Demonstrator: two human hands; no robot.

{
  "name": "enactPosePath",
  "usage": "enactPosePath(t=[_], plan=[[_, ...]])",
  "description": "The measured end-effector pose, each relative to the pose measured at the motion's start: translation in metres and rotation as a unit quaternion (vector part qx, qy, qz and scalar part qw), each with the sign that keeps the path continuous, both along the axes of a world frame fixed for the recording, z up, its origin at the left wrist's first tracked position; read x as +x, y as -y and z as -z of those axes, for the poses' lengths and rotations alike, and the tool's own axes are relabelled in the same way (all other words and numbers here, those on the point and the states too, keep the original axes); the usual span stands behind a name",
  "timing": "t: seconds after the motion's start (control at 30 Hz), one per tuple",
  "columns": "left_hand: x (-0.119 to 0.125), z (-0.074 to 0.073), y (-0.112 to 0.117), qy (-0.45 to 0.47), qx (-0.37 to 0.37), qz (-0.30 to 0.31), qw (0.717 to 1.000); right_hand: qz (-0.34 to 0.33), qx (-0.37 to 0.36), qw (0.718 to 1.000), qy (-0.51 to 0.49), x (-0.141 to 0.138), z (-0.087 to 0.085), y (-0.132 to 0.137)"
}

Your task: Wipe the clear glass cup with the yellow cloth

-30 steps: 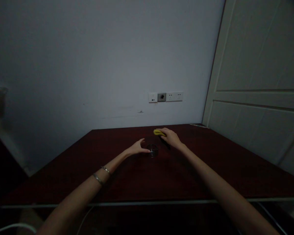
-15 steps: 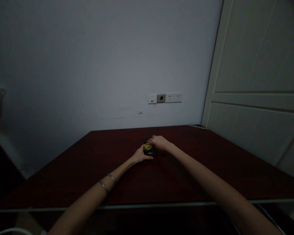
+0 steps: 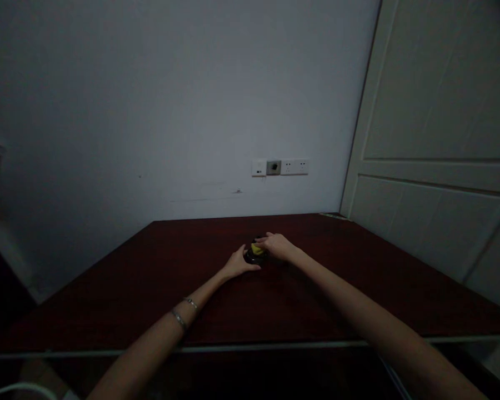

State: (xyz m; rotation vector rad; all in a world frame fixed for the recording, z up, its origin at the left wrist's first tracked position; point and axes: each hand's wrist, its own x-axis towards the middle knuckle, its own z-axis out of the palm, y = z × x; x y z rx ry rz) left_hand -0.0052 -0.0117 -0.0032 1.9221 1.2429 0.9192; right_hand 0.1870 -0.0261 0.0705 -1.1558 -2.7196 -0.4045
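A small, dark, glossy round object (image 3: 254,258), perhaps a dish, sits on the dark red tabletop (image 3: 191,250) around the middle. My left hand (image 3: 237,263) curves round its left side, thumb at the near edge and fingers at the far edge. My right hand (image 3: 276,245) reaches over from the right, with its fingertips pinching a yellow piece (image 3: 257,249) against the upper part of the dark object. Whether the yellow piece is cloth or sponge is too small to tell. Two bracelets (image 3: 178,318) circle my left forearm.
Behind the table rises a pale wall (image 3: 191,111) with a row of sockets (image 3: 280,167). A panelled white door (image 3: 433,155) stands along the right side. The table's pale front edge (image 3: 275,347) runs beneath both forearms. A white cable (image 3: 23,386) curves at the lower left.
My right hand and the yellow piece have shifted slightly to the right over the dark object. My left hand stays around its side. The view has moved a little.
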Motion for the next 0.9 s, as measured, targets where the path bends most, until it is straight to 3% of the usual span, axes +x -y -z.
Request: enactPosePath(t=[0.3, 0.5, 0.67, 0.9], plan=[[0.0, 0.007, -0.003, 0.009, 0.018, -0.002, 1.0, 0.082, -0.011, 0.996, -0.031, -0.004, 0.008, 0.036], [0.0, 0.003, 0.0, -0.007, 0.033, -0.006, 0.999, 0.122, -0.031, 0.989, -0.071, -0.005, 0.009, 0.056], [-0.001, 0.0, 0.001, -0.029, 0.034, -0.016, 0.999, 0.163, -0.025, 0.982, -0.096, -0.023, 0.012, 0.073], [0.0, -0.001, 0.002, -0.039, 0.036, -0.014, 0.998, 0.171, -0.037, 0.973, -0.152, -0.038, 0.011, 0.085]])
